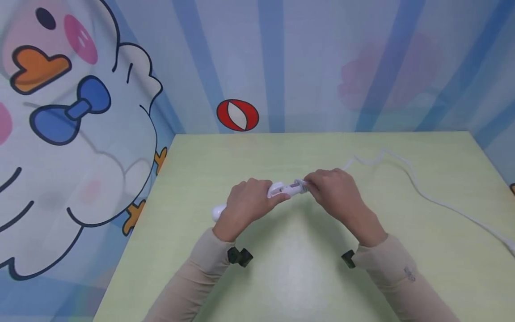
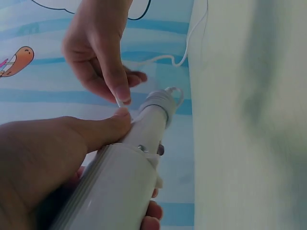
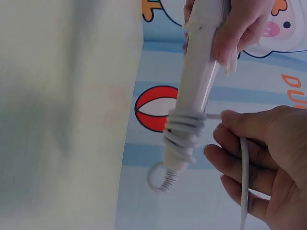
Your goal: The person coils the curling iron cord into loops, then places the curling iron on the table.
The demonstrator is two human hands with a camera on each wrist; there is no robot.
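My left hand (image 1: 248,199) grips a white, wand-shaped corded appliance (image 2: 117,187) round its thicker body, the thumb lying along it. A rounded white end (image 1: 218,212) shows beyond that hand on the left. The narrower handle points right, and several turns of white cord (image 3: 183,128) are wound about it near the springy cord sleeve (image 3: 169,180). My right hand (image 1: 337,193) pinches the cord between thumb and forefinger close to the handle, with a stretch of it pulled straight to the coils. The loose cord (image 3: 244,182) passes down across the right fingers.
From the right hand the cord (image 1: 432,200) trails over the pale green table (image 1: 297,277) to the right edge. Cartoon-printed walls (image 1: 310,67) stand behind and at the left. Dark wrist devices (image 1: 240,257) sit at both cuffs.
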